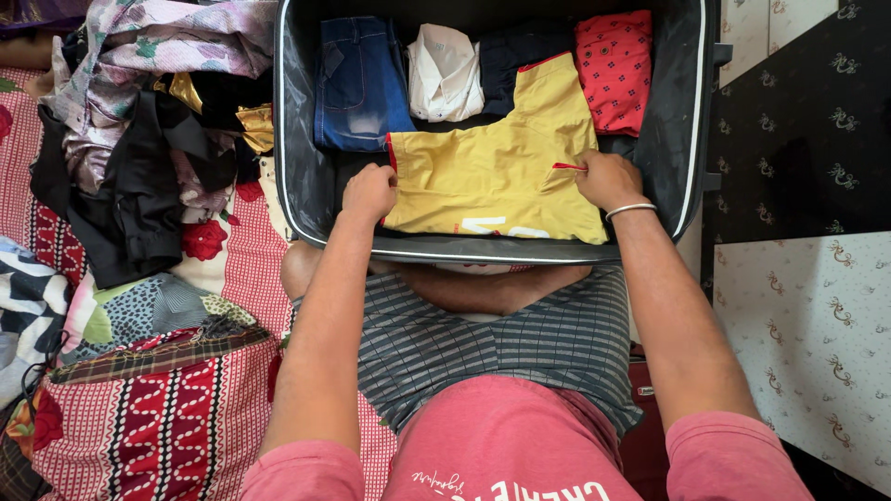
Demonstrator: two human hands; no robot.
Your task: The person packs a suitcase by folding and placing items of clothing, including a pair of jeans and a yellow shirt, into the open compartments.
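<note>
Both hands are down in the open suitcase (302,186) now: left hand (369,192) and right hand (608,179) each pinching an edge of the yellow shirt (492,167), laid flat beside folded jeans (357,83). Smoothing and letting go look next.

Soft, even daylight fills the overhead view, bright enough to render colours vividly, with the yellow shirt (497,167) and red patterned cloth (614,70) well saturated. Shadows are faint and diffuse; the deepest shade sits along the inner walls of the dark suitcase (302,139) and under the black garments (139,195) heaped at left. A mild sheen shows on the suitcase lining and the glossy floor tiles (817,334). Focus is sharp across the centre, with no motion blur on either forearm. Wide-angle distortion stretches the arms and pink sleeves toward the lower edge.
</note>
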